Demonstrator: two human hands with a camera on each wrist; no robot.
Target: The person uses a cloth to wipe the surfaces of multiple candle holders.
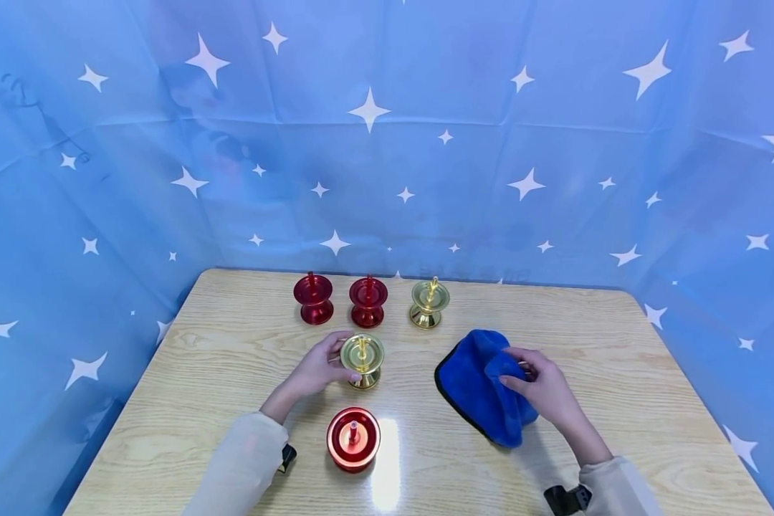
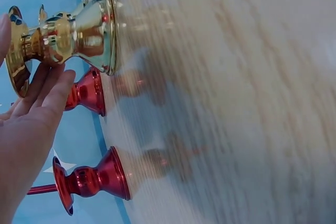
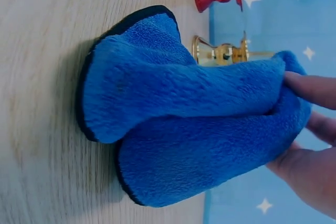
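Observation:
In the head view, my left hand [image 1: 319, 369] is at a shiny gold candle holder [image 1: 362, 354], thumb in front and fingers behind its stem. The left wrist view shows the fingers against the underside of the same gold holder [image 2: 89, 32], which stands on the table. My right hand [image 1: 545, 387] pinches the top of a blue fleecy cloth [image 1: 484, 387] with dark edging. In the right wrist view the cloth [image 3: 173, 87] hangs folded from the fingertips, its lower part near the tabletop. A red candle holder [image 1: 353, 439] stands just in front of the gold one.
Along the back of the wooden table [image 1: 619, 401] stand two red candle holders, one at the left [image 1: 313, 297] and another beside it [image 1: 368, 301], then a gold candle holder [image 1: 428, 302]. Behind hangs a blue curtain [image 1: 426, 72] with white stars.

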